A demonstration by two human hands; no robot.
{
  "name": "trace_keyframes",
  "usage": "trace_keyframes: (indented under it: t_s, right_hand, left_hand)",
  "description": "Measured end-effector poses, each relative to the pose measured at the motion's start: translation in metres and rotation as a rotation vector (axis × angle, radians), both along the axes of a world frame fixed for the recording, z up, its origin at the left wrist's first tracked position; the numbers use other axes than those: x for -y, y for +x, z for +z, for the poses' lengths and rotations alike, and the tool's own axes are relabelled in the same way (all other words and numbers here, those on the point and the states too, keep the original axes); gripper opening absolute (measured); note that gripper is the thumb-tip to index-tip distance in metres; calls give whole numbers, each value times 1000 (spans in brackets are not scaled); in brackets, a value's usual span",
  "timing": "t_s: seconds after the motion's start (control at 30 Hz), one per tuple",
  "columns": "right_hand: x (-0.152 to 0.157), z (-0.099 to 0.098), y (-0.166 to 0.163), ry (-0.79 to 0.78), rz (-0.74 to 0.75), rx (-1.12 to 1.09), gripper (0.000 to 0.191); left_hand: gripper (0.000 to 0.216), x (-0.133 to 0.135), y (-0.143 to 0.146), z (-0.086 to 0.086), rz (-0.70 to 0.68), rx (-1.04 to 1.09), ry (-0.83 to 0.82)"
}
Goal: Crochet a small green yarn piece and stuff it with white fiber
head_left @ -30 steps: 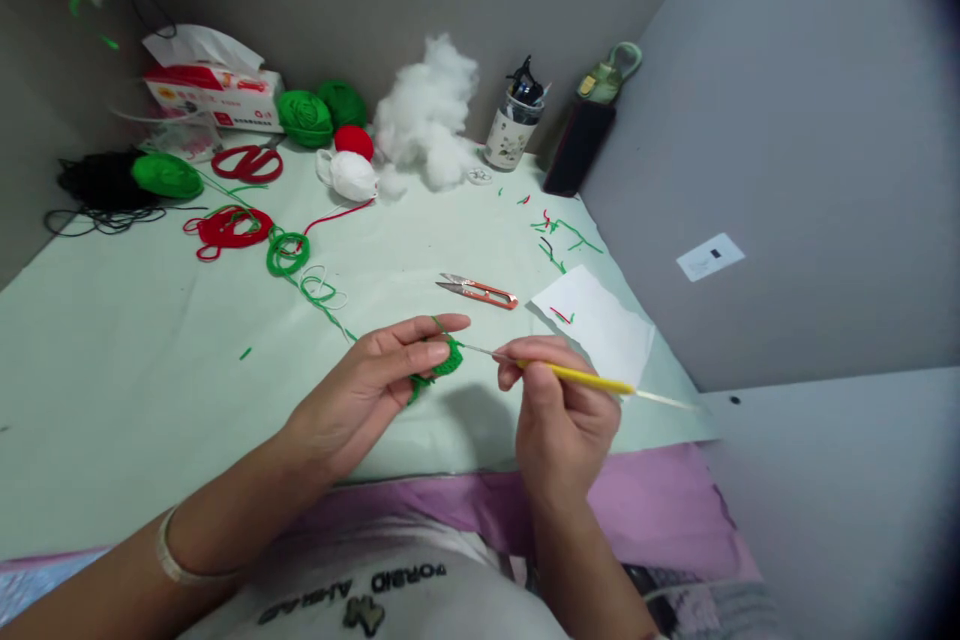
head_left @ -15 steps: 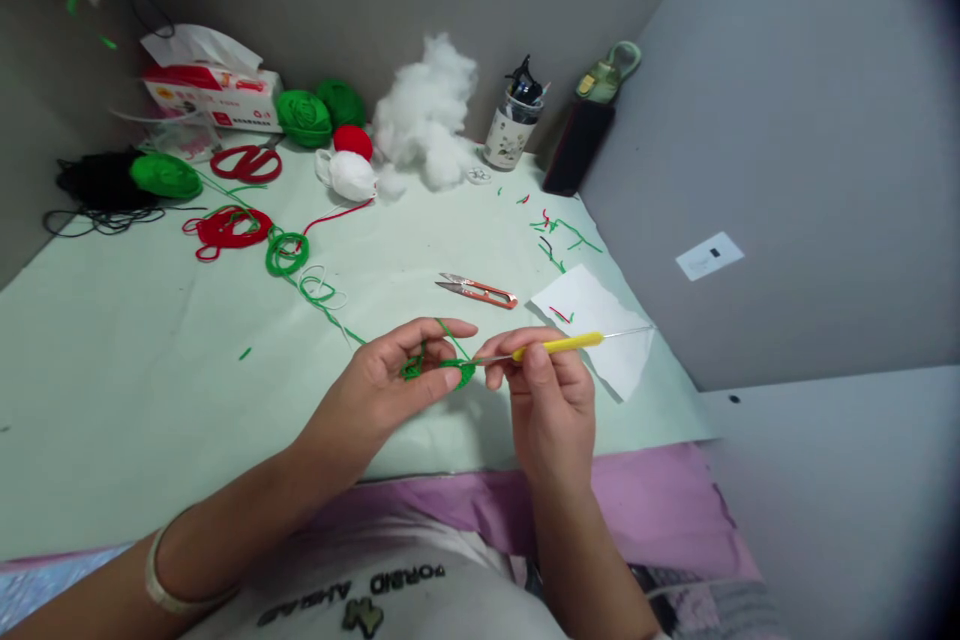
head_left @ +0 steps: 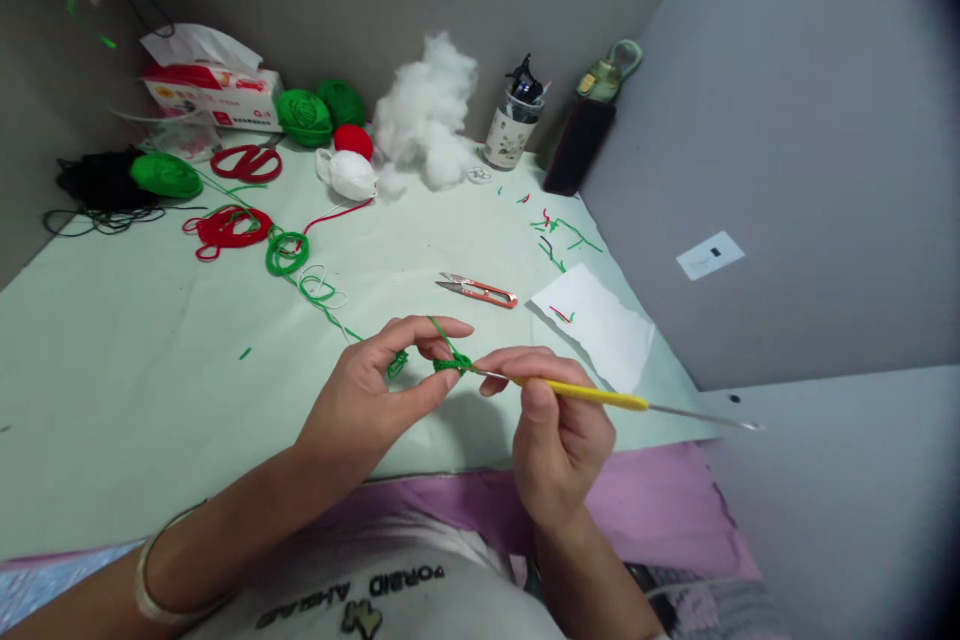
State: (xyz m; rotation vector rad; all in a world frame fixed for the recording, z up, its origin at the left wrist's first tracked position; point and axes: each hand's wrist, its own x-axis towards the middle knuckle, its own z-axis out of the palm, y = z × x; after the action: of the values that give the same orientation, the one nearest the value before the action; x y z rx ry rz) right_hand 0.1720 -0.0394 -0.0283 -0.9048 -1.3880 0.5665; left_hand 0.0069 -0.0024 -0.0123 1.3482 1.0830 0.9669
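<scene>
Items on and above my worktop [head_left: 150,360], pale green cover:

1. My left hand [head_left: 375,390]: thumb and fingers pinched on the green crochet piece [head_left: 452,363], held just above the near edge of the worktop; forefinger stretched out over it with a strand across it.
2. My right hand [head_left: 551,420]: closed on the yellow grip of the crochet hook [head_left: 592,394]. Hook tip is in the green crochet piece; the metal tail points away to my right.
3. Green yarn strand [head_left: 322,295]: runs from the piece back across the worktop to a loose coil.
4. Thread snips [head_left: 480,291], orange handle: lying flat just beyond both hands, apart from them.
5. White paper [head_left: 596,325]: to the right of the snips, a few yarn clippings on it.
6. Far edge, left to right: black yarn [head_left: 101,182], tissue box [head_left: 214,90], red scissors [head_left: 246,163], white stuffing [head_left: 429,115], cup [head_left: 512,133] of tools.
</scene>
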Motion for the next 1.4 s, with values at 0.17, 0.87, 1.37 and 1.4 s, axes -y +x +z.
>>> trace_keyframes:
  t_s: [0.17, 0.87, 1.37, 1.4]
  right_hand:
    - [-1, -3, 1, 50, -4, 120, 27]
    - [2, -9, 3, 228, -182, 624, 40]
    - [-5, -10, -1, 58, -107, 266, 35]
    - [-4, -12, 0, 121, -124, 375, 40]
  left_hand:
    - [29, 0, 2, 1, 24, -20, 20]
    - [44, 3, 6, 0, -32, 277, -243]
    - [39, 2, 7, -3, -61, 423, -316]
    - [40, 2, 8, -3, -47, 448, -333]
